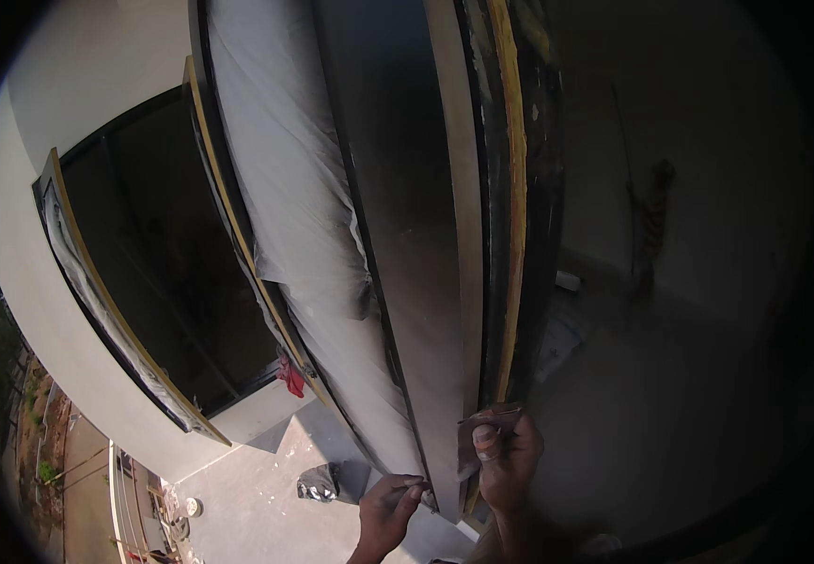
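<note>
My right hand point(512, 470) is closed round a folded brown sheet that looks like sandpaper point(469, 449), the thumb pressed on it. It is at the lower part of a tall door frame point(468, 282), beside a yellowish edge strip point(513, 207). Lower and to the left, my left hand point(388, 515) has its fingertips pinched together at the bottom of a dark edge. Whatever lies between those fingers is too small to make out. Wrinkled clear plastic sheeting point(285, 188) covers the panel left of a smooth dark face point(398, 169).
A black plastic bag point(319, 482) lies on the sunlit floor at the lower left. Red cloth or plastic point(289, 375) hangs by a dark window point(153, 254) with a projecting frame. In the dim room at right, a person point(653, 221) stands near a long pole point(625, 141).
</note>
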Available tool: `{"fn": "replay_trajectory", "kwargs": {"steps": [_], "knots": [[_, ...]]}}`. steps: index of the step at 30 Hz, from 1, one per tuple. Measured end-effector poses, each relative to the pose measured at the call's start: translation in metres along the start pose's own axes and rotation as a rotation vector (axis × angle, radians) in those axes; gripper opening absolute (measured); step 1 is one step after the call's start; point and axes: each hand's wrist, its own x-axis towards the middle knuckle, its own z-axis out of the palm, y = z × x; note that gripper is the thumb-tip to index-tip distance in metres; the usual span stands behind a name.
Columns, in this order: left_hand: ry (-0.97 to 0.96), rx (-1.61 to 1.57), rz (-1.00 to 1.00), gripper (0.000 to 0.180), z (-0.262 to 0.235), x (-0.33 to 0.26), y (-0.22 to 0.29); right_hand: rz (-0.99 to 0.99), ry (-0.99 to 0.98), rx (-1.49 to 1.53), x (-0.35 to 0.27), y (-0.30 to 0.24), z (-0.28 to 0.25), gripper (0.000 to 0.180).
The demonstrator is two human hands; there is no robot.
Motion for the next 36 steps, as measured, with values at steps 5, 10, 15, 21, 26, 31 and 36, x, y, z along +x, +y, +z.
{"fn": "replay_trajectory", "kwargs": {"steps": [5,10,15,21,26,31,36], "knots": [[-0.066,-0.083,0.308,0.024,0.024,0.04,0.102,-0.103,-0.112,-0.075,0.024,-0.019,-0.004,0.028],[-0.096,0.279,0.541,0.021,0.046,0.067,0.154,-0.257,-0.099,0.096,0.033,-0.018,-0.001,0.042],[0.04,0.158,0.419,0.022,0.059,0.073,0.162,-0.777,0.128,-0.675,0.036,-0.031,-0.01,0.04],[0.068,0.082,0.399,0.023,0.054,0.087,0.174,-0.89,-0.138,-1.057,0.026,-0.031,-0.016,0.049],[0.039,0.084,0.422,0.022,0.051,0.093,0.183,-1.012,-0.024,-1.188,0.04,-0.022,-0.012,0.039],[0.0,0.19,0.373,0.021,0.048,0.085,0.195,-0.989,-0.052,-1.108,0.044,-0.031,-0.011,0.036],[0.072,0.276,0.47,0.017,0.062,0.082,0.207,-0.925,-0.11,-1.063,0.045,-0.049,-0.012,0.041]]}}
